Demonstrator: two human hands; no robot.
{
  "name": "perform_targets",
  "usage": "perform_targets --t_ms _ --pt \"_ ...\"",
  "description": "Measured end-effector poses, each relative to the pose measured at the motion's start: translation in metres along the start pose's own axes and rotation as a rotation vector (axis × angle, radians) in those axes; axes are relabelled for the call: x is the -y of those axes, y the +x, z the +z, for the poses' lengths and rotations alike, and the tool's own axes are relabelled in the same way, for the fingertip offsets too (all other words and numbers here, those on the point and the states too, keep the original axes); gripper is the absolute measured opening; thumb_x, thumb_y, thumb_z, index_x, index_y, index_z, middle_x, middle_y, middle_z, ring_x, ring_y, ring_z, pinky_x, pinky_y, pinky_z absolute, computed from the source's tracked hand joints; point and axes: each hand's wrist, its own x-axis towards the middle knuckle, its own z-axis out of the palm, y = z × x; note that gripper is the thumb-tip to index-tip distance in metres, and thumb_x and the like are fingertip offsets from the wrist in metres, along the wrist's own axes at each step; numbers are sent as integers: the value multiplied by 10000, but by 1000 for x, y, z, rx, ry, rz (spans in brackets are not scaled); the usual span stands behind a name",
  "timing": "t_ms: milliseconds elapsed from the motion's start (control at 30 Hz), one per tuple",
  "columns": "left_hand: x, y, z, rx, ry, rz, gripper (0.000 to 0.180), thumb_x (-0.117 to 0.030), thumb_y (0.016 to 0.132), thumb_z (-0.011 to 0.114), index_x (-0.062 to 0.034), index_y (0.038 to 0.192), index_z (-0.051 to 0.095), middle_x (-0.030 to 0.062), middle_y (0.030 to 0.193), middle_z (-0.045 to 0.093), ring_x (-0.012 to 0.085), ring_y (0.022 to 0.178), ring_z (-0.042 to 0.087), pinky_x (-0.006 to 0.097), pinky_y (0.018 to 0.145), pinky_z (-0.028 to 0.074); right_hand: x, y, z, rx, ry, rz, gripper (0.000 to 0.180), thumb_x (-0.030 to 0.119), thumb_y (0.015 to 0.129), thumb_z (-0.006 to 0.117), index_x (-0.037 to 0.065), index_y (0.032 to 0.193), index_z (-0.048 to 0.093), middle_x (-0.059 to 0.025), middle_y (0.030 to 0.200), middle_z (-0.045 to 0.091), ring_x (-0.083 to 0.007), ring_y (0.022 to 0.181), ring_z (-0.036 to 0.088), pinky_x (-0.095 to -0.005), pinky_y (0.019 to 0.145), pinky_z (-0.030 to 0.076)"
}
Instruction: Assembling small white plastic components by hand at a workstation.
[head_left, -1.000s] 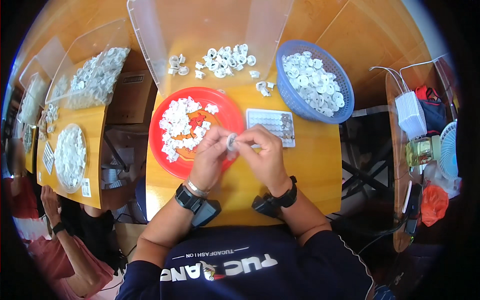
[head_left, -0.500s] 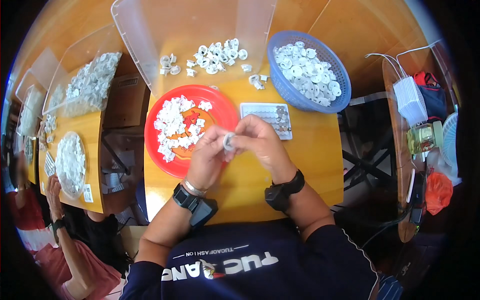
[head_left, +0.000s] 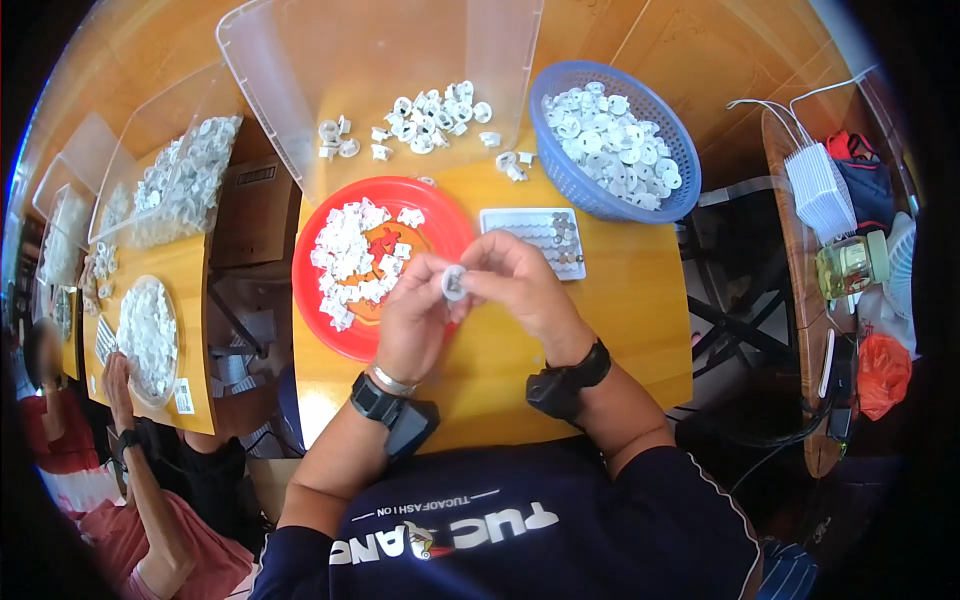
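Note:
Between my two hands, above the yellow table, is a small round white plastic piece (head_left: 454, 283). My left hand (head_left: 418, 303) pinches it from the left side. The fingers of my right hand (head_left: 515, 285) grip it from the right. A red plate (head_left: 455, 222) with a pile of small white plastic parts (head_left: 350, 250) lies just left of my hands. Beyond my right hand is a white tray (head_left: 500, 216) with rows of small compartments, some holding little grey round pieces (head_left: 566, 236).
A blue basket (head_left: 552, 165) full of round white pieces stands at the back right. Assembled-looking white pieces (head_left: 435, 118) lie inside a clear bin (head_left: 290, 120) tipped on its side. At the left, a co-worker's hand (head_left: 117, 385) touches another table. A side shelf (head_left: 785, 200) stands right.
The round piece has turned slightly in my fingers, showing more of its face. The view has shifted a little. At the left, the co-worker's hand has moved slightly.

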Motion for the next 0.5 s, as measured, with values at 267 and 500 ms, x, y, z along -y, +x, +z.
perform_targets --t_ms 267,500 --pt "6 1 -15 30 83 10 146 -194 932 536 -65 998 512 39 852 600 123 745 577 236 669 444 -9 -1 7 -79 -102 -90 97 37 850 636 9 906 561 -29 799 623 -87 651 616 -221 571 489" --pt "3 3 -10 -23 -109 -18 133 -192 942 513 -64 976 525 32 811 591 106 670 536 235 632 418 -15 -2 15 -181 -373 -342 70 23 844 637 11 913 634 -29 841 607 -72 634 595 -213 583 479"
